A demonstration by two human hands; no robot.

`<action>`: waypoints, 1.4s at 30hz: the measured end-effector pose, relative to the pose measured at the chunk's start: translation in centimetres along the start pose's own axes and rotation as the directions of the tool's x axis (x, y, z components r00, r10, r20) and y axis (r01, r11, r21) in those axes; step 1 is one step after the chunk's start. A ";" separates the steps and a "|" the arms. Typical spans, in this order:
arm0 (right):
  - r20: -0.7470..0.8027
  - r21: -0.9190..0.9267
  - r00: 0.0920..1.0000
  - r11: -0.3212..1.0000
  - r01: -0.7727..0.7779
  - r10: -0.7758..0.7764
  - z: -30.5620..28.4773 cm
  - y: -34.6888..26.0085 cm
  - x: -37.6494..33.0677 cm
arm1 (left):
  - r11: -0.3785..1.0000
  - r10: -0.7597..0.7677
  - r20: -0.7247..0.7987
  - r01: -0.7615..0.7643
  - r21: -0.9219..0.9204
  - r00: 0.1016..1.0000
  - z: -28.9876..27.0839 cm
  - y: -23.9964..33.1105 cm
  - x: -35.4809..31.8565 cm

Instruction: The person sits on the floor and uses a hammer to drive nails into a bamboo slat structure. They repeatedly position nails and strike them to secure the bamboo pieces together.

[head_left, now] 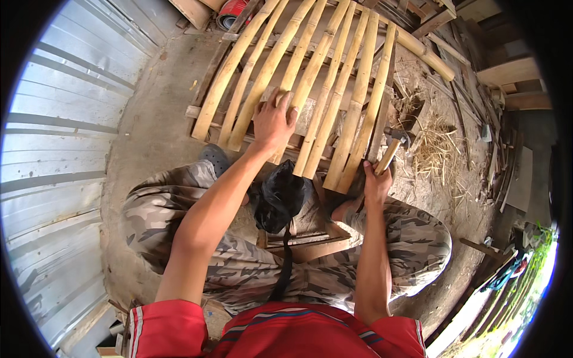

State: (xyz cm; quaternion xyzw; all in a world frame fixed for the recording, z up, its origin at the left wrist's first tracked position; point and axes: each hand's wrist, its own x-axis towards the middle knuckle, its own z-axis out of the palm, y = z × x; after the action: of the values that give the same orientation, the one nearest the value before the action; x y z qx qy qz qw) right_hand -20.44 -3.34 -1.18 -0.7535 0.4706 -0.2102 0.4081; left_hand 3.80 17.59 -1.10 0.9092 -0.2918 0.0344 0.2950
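Several yellow bamboo slats [331,98] lie side by side across a wooden frame [387,104] in front of me. My left hand [276,124] is closed on one slat near its close end, its fingers curled over the edge. Part of that slat is hidden under the hand. At the right side of the slats, my right hand [378,184] grips a hammer [390,154] by its light wooden handle. The hammer's metal head points away from me, partly over the floor beside the frame.
A black bag [280,197] sits between my legs, above a wooden frame piece [322,247]. Bamboo shavings [439,152] and timber scraps lie to the right. A corrugated metal wall [65,161] runs along the left. A red roll-like object [231,13] is at the back.
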 end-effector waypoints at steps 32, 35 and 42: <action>0.057 -0.339 0.918 0.858 0.387 -0.392 0.7 -5.6 -2.9 | 0.901 0.271 0.363 -0.368 0.230 0.891 -0.9 -1.9 3.1; 0.220 -0.299 0.960 0.925 0.233 -0.171 -0.1 -9.0 -4.1 | 0.924 0.191 0.420 -0.306 0.227 0.887 -2.2 -0.6 3.8; 0.551 -0.180 0.834 0.979 0.097 0.019 0.0 -10.7 -7.3 | 0.928 0.262 0.252 -0.315 0.200 0.932 -0.2 -0.8 3.1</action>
State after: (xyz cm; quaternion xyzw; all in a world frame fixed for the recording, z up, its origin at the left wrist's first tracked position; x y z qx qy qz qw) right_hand -18.08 5.51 8.00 -0.8287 0.3367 0.0553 0.4436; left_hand 6.81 16.65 -0.57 0.8828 -0.4477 0.0111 0.1419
